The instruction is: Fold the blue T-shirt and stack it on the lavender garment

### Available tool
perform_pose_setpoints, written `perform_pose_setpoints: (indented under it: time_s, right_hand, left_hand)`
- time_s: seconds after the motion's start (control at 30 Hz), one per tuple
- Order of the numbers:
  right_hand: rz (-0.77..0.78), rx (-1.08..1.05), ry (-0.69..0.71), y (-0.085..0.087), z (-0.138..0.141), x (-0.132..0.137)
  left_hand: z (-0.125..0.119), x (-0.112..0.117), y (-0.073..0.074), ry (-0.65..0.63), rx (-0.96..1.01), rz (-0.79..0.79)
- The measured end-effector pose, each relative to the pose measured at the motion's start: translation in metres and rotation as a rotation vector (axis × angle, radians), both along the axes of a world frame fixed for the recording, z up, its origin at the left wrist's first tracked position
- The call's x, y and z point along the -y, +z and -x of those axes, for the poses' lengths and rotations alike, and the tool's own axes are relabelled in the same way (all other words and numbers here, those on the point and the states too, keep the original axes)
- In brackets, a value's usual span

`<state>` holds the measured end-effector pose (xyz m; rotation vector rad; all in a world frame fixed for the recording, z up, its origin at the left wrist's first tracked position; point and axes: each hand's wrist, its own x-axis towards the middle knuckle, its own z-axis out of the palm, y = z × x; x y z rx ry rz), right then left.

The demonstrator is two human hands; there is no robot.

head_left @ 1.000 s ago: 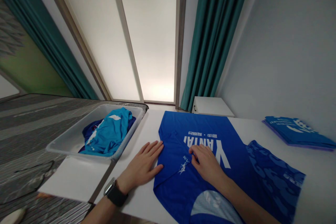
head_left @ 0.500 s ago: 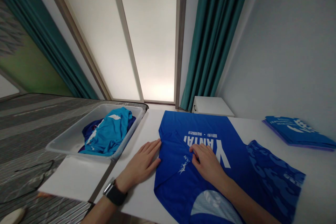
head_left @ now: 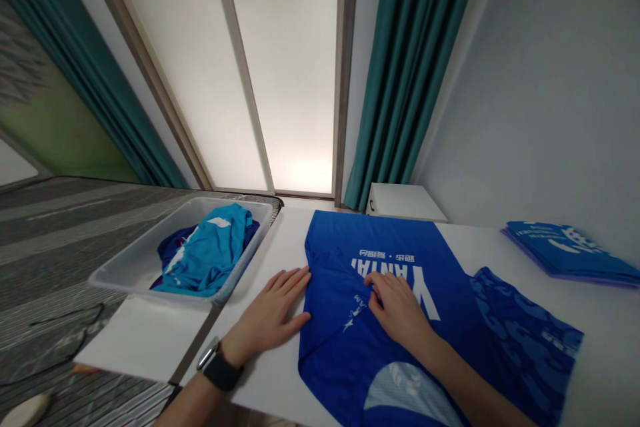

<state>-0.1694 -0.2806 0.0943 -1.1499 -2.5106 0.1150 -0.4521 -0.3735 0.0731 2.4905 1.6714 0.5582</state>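
Blue T-shirt [head_left: 345, 240] lies flat on the white table [head_left: 280, 240], directly ahead of the hands and mostly right of the left hand. Long axis runs away from the person: pale mesh collar panel [head_left: 405, 397] at the near end, hem at the far end, print upside down in this view. Right hand [head_left: 397, 307] is on the shirt, so it's the nearer hand, fingers curled onto a diagonal fold [head_left: 335, 300]; can't tell if they're pinching cloth or just pressing. Left hand [head_left: 265, 315], wearing a black wristwatch [head_left: 220, 371], lies open and flat on bare table, holding nothing, fingertips at the shirt's left edge. Dark patterned sleeve [head_left: 525, 340] extends right, partly off the main body; can't confirm it belongs to this shirt. Left of the shirt, a strip of table shows before the grey plastic tray [head_left: 145, 237], which holds a teal garment [head_left: 205, 253]. Folded blue stack [head_left: 565, 250] sits far right, well apart from the sleeve. White table shows beyond the shirt's far edge.
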Motion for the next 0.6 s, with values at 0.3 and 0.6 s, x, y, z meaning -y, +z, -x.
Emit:
perform_pose_setpoints:
  time_s: [0.3, 0.6]
  right_hand:
    - [0.003, 0.029, 0.001, -0.001, 0.000, -0.001]
    - [0.004, 0.054, 0.009, 0.000, 0.000, 0.001]
  left_hand:
    - [0.000, 0.000, 0.002, -0.012, -0.015, 0.029]
    - [-0.008, 0.019, 0.005, -0.063, 0.034, 0.035]
